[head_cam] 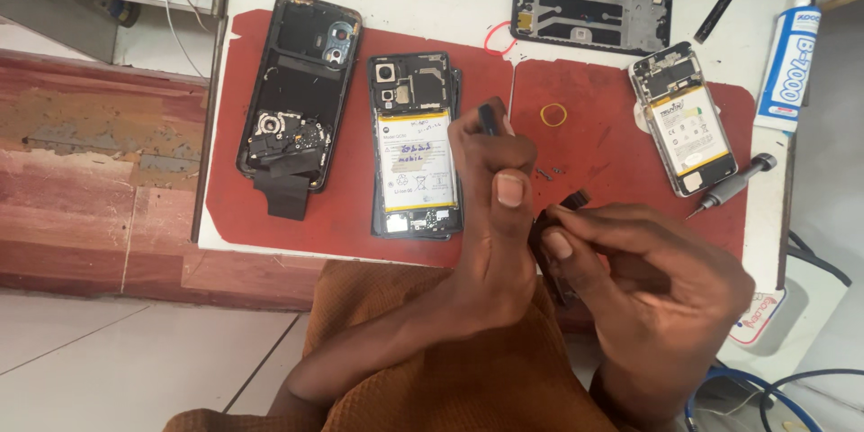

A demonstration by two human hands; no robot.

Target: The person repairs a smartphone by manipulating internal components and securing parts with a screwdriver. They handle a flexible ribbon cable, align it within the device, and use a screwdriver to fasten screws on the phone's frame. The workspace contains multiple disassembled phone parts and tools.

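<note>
Pinching a small dark part [551, 243] between the thumb and fingertips of the right hand [657, 279], the person is keeping it up off the bench and close in, probably so it can be worked on without sliding around. It's sitting just in front of the right thumb and right beside the left thumb, so both hands are crowding it. What exactly the part is, I can't tell, it's mostly hidden.

The left hand [495, 207] is crossing over with its fingers curled shut around a thin black tool [487, 119], whose tip is poking out above the knuckles; looks like it's being gripped pen-style for control.

Just left of those curled fingers, an opened phone [414, 148] with its battery showing is lying flat on the red mat [297, 216], near enough to reach. Further left is a black back cover [297, 90].

Beyond the fingertips, a few tiny screws [545, 171] and a yellow rubber band [553, 113] are sitting loose on the mat. Well off to the right are a second opened phone [681, 119], a screwdriver [733, 184] and a glue tube [790, 58], with a bare phone frame [589, 7] at the far edge.
</note>
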